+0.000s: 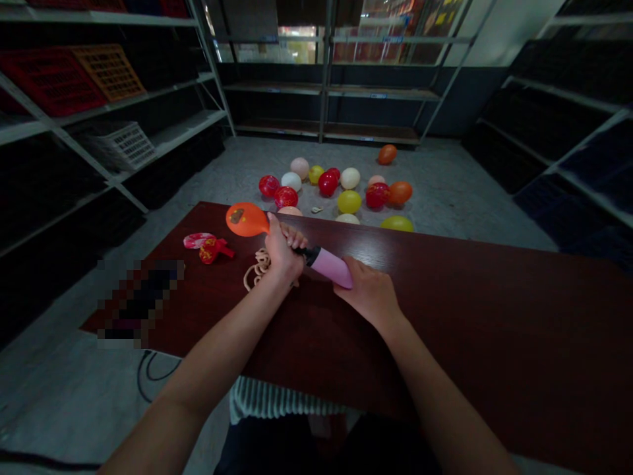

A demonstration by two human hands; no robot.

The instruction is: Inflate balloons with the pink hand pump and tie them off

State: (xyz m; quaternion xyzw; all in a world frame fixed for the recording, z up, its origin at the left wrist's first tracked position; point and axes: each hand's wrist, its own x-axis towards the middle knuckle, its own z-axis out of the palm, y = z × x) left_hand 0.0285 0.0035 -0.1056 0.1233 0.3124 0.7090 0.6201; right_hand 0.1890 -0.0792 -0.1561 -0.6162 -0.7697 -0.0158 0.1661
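A small, partly filled orange balloon (246,219) sits on the tip of a pink hand pump (330,266) above the dark red table (494,310). My left hand (283,249) is closed round the balloon's neck and the pump's black nozzle. Lower right, my right hand (370,290) grips the pump's pink barrel. A bundle of beige rubber bands (256,267) lies on the table just under my left hand. Two flat balloons, one pink (196,240) and one red (213,250), lie to the left.
Several blown-up balloons (341,191) in red, yellow, orange and white lie on the grey floor beyond the table. Metal shelves line the left, back and right walls, with crates (101,72) on the left ones. A blurred patch (138,300) covers something at the table's left end.
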